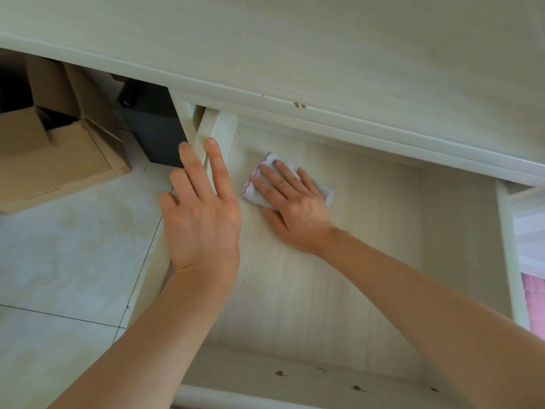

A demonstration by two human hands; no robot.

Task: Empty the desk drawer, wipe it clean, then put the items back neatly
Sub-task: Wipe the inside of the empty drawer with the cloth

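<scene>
The pale wooden desk drawer (383, 261) is pulled out and holds nothing but a small white cloth (267, 165) with a pink wavy edge. My right hand (292, 205) presses flat on that cloth with straight fingers, at the drawer's far left part of the floor. My left hand (203, 214) is spread open with straight fingers over the drawer's left wall (219, 128); whether it touches the wall I cannot tell.
The desk top (324, 48) overhangs the drawer's back. Under the desk at left stand brown cardboard boxes (56, 154) and a dark bin (153, 125) on a pale tiled floor (73, 261). Something pink (533, 299) lies right of the drawer.
</scene>
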